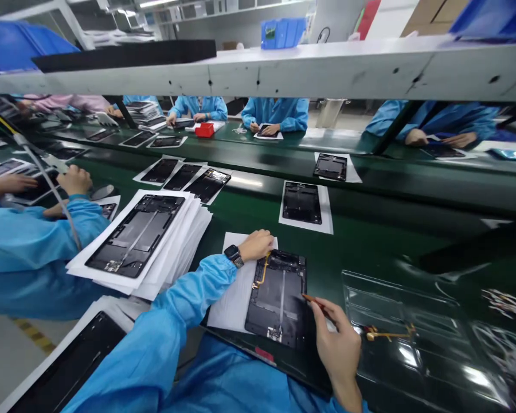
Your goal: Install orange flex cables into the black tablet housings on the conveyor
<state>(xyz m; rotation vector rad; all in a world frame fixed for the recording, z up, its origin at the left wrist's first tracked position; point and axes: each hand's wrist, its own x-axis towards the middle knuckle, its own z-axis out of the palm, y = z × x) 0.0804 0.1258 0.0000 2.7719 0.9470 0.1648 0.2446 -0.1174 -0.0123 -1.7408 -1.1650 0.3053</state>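
A black tablet housing (279, 298) lies open on white paper (230, 298) in front of me, its long grey strip facing up. Along its upper left edge runs a yellow flex cable (264, 269). My left hand (258, 245), with a watch on the wrist, rests at the housing's top left corner; its fingers are curled and their tips hidden. In my right hand (337, 338) is a thin brown pointed tool (310, 298), its exact kind unclear, with its tip by the housing's right edge. More flex cables (389, 332) lie in a clear plastic tray (370, 281) to the right.
Left of me stands a paper stack (189, 235) topped by another housing (137, 232). Several housings on paper lie on the green conveyor (249, 212). A white shelf (284, 71) crosses overhead. A co-worker's sleeve (38, 241) is close on the left; others sit opposite.
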